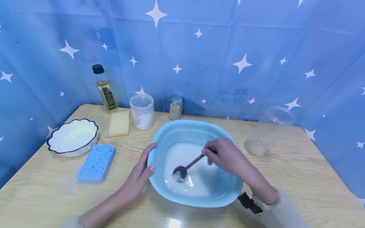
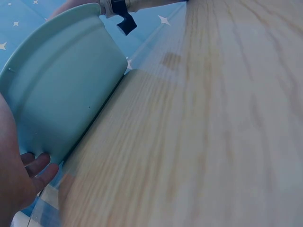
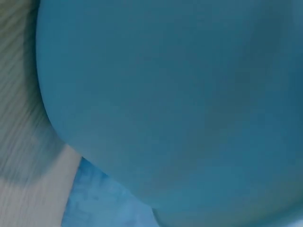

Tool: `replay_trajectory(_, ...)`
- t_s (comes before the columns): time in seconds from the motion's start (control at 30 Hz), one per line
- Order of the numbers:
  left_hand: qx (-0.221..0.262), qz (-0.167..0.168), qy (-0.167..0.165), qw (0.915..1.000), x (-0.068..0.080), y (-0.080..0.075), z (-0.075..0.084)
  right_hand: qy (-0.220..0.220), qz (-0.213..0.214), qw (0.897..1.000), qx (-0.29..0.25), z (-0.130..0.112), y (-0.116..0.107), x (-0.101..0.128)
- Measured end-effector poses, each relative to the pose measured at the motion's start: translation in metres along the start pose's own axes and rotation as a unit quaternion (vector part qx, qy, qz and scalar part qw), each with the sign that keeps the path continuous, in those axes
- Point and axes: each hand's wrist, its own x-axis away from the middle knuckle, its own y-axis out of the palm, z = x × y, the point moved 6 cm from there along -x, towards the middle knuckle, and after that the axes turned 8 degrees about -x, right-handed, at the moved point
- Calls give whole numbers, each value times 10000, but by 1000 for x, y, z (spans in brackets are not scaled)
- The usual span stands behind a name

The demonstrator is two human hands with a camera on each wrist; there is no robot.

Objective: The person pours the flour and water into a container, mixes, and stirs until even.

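Note:
A light blue basin [image 1: 171, 133] sits mid-table with milky white liquid [image 1: 199, 177] in its bottom. My right hand [image 1: 220, 153] pinches the handle of a dark spoon [image 1: 186, 167], whose bowl is dipped in the liquid. My left hand [image 1: 142, 167] rests with straight fingers against the basin's left outer wall, thumb at the rim. In the left wrist view the basin wall [image 2: 61, 90] fills the left side, with my left hand [image 2: 19, 179] touching it low down. The right wrist view shows only the blurred blue basin [image 3: 180, 104].
On the wooden table [image 1: 299, 177] stand a white scalloped bowl [image 1: 72, 136], a blue sponge [image 1: 97, 163], a yellow sponge [image 1: 119, 123], an oil bottle [image 1: 105, 89], a jar of white powder [image 1: 142, 111], a small spice jar [image 1: 176, 108] and a tilted clear jar [image 1: 268, 129]. Blue starred cloth walls it in.

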Motion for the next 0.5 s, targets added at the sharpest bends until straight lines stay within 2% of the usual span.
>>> replay_trajectory(0.13,-5,-8,-50,10000,1,0,-2,398,364,9984,169,7,-3,-7)
replay_trajectory(0.27,-29,-15,-106,9999,0,0,-3,715,519,9956,299,18,-15,-7)
replay_trajectory(0.43,-29,-19,-103,9999,0,0,-2,917,473,9936,453,29,-34,-1)
replay_trajectory(0.5,-35,-16,-103,9999,0,0,-2,952,329,9936,502,31,-41,3)
